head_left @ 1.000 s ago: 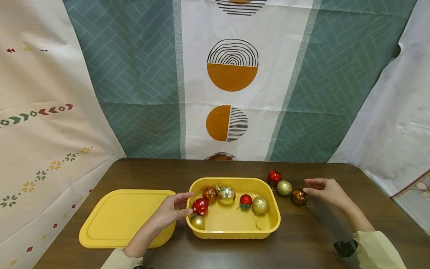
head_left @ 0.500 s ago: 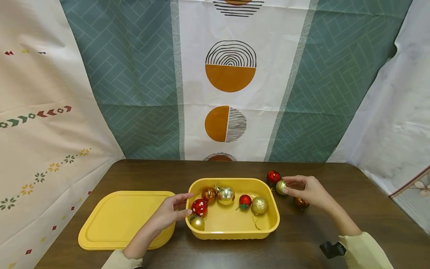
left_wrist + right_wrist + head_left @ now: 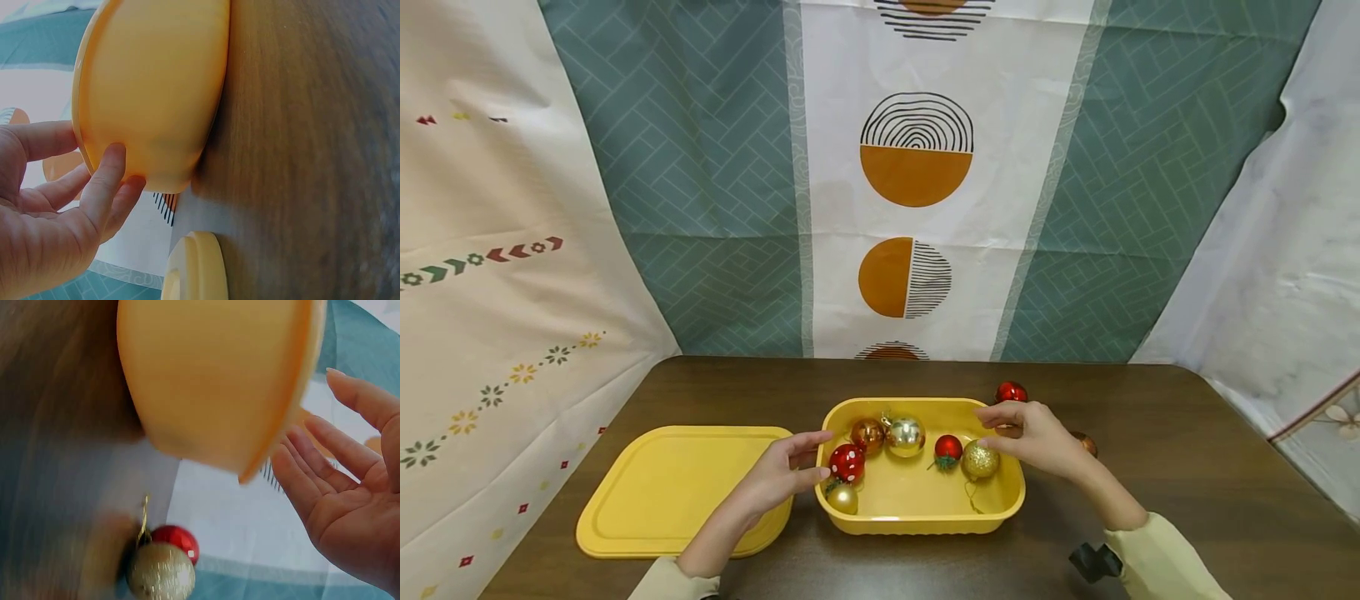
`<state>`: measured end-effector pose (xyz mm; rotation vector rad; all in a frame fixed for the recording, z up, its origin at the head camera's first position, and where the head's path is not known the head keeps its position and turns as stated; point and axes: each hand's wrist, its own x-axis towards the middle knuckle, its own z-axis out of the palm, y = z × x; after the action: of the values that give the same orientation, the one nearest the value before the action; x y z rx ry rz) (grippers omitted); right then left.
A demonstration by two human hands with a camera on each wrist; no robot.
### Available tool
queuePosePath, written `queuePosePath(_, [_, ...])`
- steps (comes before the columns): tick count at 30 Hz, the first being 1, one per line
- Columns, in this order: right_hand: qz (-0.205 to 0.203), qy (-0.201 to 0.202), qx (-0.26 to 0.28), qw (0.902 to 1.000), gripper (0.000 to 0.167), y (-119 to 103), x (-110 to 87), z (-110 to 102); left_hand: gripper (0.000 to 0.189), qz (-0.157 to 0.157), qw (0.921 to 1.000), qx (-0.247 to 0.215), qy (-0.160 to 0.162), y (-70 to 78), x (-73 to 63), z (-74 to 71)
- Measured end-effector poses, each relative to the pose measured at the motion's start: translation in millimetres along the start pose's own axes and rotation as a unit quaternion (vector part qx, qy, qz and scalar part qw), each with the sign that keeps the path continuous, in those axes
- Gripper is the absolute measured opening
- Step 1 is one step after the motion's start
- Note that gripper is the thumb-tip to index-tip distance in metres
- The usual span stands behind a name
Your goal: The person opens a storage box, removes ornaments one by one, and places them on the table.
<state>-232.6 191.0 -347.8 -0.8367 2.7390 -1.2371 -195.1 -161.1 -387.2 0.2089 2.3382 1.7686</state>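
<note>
A patterned teal-and-white cloth hangs behind the dark brown table.

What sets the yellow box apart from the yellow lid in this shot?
The box has deep walls, while the lid is flat and shallow. The box contains baubles; no bauble lies on the lid. The left hand holds the box's end, whereas neither hand grips the lid. Both are yellow with rounded corners and rest on the table.
</note>
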Motion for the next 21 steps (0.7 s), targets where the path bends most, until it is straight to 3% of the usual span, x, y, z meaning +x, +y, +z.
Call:
queuePosePath(7, [-0.011,-0.033,0.006,0.9994,0.045,0.6,12.2,15.6,0.051,-0.003,1.0000,-0.001,0.000,2.2,-1.2,0.2])
queuePosePath(21, [-0.036,-0.063,-0.100,0.9924,0.044,6.6,34.0,35.5,0.051,-0.001,1.0000,-0.005,-0.003,1.3,-0.4,-0.3])
